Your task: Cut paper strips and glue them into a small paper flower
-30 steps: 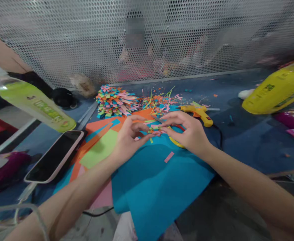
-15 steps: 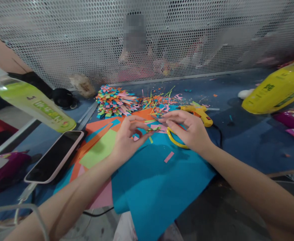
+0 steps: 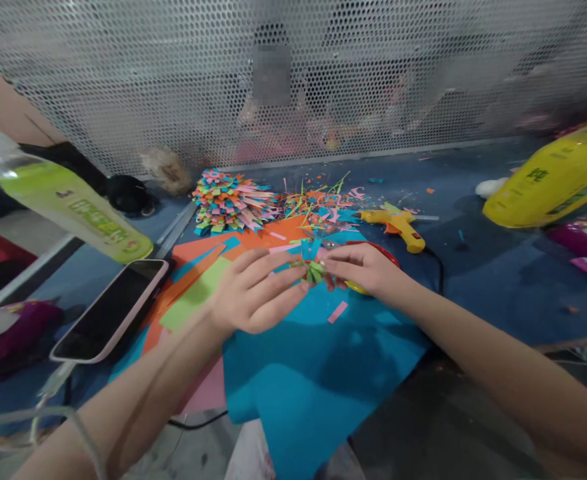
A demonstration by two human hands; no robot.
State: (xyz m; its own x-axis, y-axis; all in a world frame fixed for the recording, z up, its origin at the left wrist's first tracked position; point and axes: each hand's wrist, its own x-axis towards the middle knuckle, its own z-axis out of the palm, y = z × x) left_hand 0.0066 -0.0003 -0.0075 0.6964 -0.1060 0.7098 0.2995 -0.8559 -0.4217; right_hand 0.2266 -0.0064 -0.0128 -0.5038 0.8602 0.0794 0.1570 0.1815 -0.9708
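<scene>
My left hand (image 3: 256, 290) is closed on a small fringed paper piece (image 3: 315, 271), green with some orange, above the blue paper sheet (image 3: 298, 373). My right hand (image 3: 368, 267) pinches the same piece from the other side, with its fingertips partly hidden. Scissors lie under and behind my right hand; their pivot (image 3: 329, 245), part of a red handle (image 3: 389, 253) and a bit of yellow handle show. A cut pink strip (image 3: 337, 312) rests on the blue sheet.
Behind the hands stand a fringed multicoloured paper cone (image 3: 231, 203) and scattered paper scraps (image 3: 318, 200). A yellow glue gun (image 3: 396, 225) lies to the right. Left are a phone (image 3: 111, 310) and a green bottle (image 3: 68, 203); far right, a yellow bottle (image 3: 548, 177). A perforated metal screen (image 3: 173, 80) closes the back.
My right hand has come down from beside the scissors to the green paper piece. My left hand has turned palm-down, and the piece has moved slightly right, now between both hands.
</scene>
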